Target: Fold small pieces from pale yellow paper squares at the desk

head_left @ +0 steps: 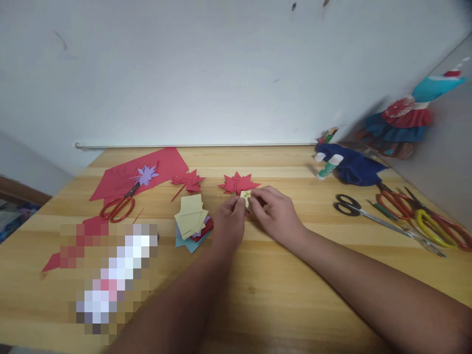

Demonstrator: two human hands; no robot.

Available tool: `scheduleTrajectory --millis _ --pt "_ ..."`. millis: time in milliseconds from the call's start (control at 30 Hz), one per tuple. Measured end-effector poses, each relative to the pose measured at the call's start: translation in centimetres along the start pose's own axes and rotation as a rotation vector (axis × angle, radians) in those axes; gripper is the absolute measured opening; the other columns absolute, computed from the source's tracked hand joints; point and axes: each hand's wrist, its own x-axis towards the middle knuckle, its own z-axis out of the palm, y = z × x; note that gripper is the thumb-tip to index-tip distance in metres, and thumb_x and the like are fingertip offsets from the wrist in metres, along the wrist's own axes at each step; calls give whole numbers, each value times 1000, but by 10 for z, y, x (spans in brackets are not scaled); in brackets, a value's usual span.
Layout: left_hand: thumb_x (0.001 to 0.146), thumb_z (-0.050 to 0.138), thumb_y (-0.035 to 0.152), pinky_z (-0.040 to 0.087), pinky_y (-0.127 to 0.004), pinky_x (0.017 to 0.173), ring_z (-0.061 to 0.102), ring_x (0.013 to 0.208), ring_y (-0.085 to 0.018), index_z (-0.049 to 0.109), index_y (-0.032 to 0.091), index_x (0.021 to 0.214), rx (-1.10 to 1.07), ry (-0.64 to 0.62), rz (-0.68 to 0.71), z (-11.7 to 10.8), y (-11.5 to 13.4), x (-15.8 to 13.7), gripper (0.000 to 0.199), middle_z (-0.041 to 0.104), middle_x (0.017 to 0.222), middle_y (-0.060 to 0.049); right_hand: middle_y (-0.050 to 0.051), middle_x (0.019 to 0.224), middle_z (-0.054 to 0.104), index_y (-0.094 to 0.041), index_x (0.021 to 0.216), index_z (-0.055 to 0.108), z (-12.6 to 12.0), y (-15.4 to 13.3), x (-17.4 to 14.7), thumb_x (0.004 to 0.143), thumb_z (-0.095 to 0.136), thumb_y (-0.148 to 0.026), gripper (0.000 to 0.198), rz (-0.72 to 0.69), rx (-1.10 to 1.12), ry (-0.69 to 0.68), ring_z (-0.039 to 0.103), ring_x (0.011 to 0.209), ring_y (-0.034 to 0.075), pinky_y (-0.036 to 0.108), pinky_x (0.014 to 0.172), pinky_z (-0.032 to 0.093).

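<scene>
Between my two hands is a small piece of pale yellow paper [245,196], partly covered by fingers and looking folded or creased. My left hand [230,221] pinches its left side with thumb and fingers. On the other side, my right hand [275,209] grips its right edge, fingers bent. Just beyond them lies a red paper cutout with pointed tips [237,182]. Left of my left hand sits a stack of pale yellow paper squares [191,209], with blue, purple and dark red sheets under it.
Another red cutout [191,181], a purple star cutout [147,175], red paper sheets [114,177] and orange-handled scissors [118,207] lie at left. At right are a glue stick [329,167], dark blue cloth [354,164], black-handled scissors [347,205] and more scissors [435,228]. A pixelated patch hides something front left.
</scene>
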Motion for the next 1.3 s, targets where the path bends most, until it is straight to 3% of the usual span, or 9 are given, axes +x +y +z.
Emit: scheduleTrajectory --millis 200,467,633,767,900,1300 --pt "88 57 35 43 -27 64 57 63 -16 64 21 66 -8 -5 9 1 -2 1 27 63 62 1 7 88 72 -22 104 74 1 1 0 93 64 -19 15 6 -12 -3 68 73 21 36 71 57" --pt "90 57 37 44 -27 64 57 62 -15 67 20 74 15 -19 -26 2 -1 -1 25 64 64 1 2 76 69 -21 89 73 0 -3 2 90 66 -22 7 161 86 90 64 65 16 30 65 54" --pt "89 58 33 43 -26 63 54 60 -14 67 20 73 -17 10 20 2 -2 -1 22 60 62 3 0 74 69 -21 87 72 0 -8 0 89 64 -22 9 191 112 65 62 62 15 28 62 51" --pt "87 64 32 45 -24 63 56 63 -13 70 21 91 -147 7 26 4 -4 0 14 66 72 2 0 71 67 -21 82 70 0 -10 0 88 64 -23 9 186 130 28 60 60 14 27 59 48" --pt "84 67 28 43 -22 59 51 56 -12 68 23 111 -188 8 -2 5 -5 -1 28 59 62 7 0 70 66 -21 86 72 1 -10 0 88 65 -25 8 204 146 21 60 59 14 27 58 48" --pt "78 61 24 45 -21 54 54 53 -11 62 21 90 -273 30 -23 5 -1 0 12 63 62 5 -2 67 64 -22 86 71 1 -9 -2 89 65 -22 7 193 157 -1 57 58 14 27 57 45"
